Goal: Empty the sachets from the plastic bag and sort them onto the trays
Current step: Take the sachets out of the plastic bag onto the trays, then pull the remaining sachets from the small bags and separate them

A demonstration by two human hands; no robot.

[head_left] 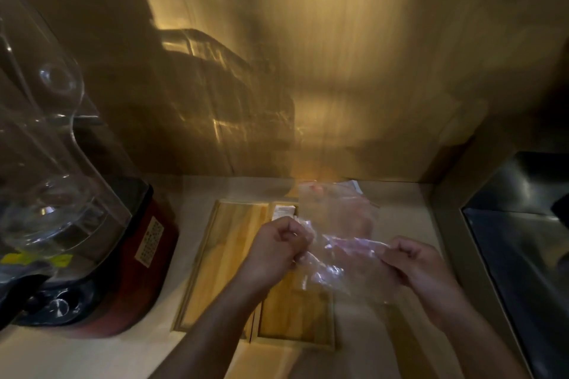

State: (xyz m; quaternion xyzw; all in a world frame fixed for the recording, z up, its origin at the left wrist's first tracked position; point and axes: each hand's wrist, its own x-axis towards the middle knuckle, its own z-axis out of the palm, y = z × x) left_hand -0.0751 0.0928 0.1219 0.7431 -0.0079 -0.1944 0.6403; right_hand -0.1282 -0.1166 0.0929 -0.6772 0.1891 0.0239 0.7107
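I hold a clear plastic bag [338,224] stretched between both hands above the counter. My left hand [274,252] pinches its near left edge and my right hand [415,268] pinches its near right edge. The bag hangs over the right one of two wooden trays [295,311]; the left tray [221,249] lies beside it. A white sachet [284,211] shows at the far end of the right tray, just past the bag's left edge. Another pale sachet corner [354,186] shows behind the bag's far edge. The bag's contents are blurred.
A blender with a clear cover and red base [92,240] stands at the left, close to the left tray. A dark steel sink [523,240] lies at the right. A wooden wall [308,71] rises right behind the counter.
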